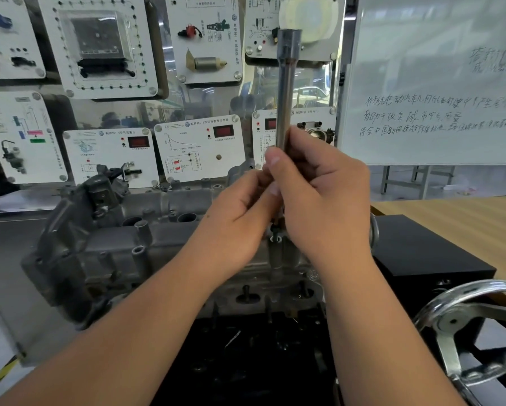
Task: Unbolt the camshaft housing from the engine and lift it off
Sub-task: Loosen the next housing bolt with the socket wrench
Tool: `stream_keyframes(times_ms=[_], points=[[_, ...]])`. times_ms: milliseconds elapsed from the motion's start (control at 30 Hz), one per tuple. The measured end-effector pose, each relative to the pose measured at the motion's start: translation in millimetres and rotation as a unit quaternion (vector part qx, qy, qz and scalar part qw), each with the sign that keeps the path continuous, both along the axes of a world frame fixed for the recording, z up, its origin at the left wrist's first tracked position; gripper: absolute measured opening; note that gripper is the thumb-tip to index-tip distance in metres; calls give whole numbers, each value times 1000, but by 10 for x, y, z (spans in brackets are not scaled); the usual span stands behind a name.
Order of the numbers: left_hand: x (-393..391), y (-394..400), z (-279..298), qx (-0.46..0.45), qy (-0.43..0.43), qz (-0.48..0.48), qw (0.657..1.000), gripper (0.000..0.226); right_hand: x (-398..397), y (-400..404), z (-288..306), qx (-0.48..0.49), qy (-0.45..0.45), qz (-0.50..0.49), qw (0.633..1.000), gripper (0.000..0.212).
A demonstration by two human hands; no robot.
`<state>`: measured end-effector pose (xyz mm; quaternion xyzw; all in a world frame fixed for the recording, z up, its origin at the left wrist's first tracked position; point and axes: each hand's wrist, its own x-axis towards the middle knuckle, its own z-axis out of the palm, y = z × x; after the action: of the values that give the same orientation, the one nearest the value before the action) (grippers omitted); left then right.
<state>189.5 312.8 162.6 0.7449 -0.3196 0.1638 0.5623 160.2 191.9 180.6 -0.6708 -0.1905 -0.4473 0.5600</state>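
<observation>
The grey cast camshaft housing [146,230] lies across the top of the engine [245,291] in the middle of the head view. A long steel extension bar [285,92] stands upright over a bolt hole [276,238] near the housing's right end. My right hand [319,194] is wrapped around the bar's lower part. My left hand [243,212] pinches the same bar from the left with thumb and fingers. Both hands hide the bar's lower end; a dark bolt or bit tip shows just below them, above the hole.
A chrome handwheel [474,326] of the engine stand sticks out at the lower right. A black box [427,253] sits on a wooden table [465,218] to the right. Training display panels [199,150] stand behind the engine, and a whiteboard [436,83] at the back right.
</observation>
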Motion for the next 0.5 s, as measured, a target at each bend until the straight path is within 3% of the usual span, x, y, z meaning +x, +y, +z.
stream_keyframes(times_ms=[233,400,500], points=[[-26,10,13,14,-2,-2,1000,29,-22,5,10,-2,-24,8,1000,46],[-21,-1,-1,-1,-5,-1,1000,19,-27,36,17,-14,-38,-46,998,32],[-35,-3,1,21,4,-9,1000,24,-41,40,25,-14,-20,-21,999,34]])
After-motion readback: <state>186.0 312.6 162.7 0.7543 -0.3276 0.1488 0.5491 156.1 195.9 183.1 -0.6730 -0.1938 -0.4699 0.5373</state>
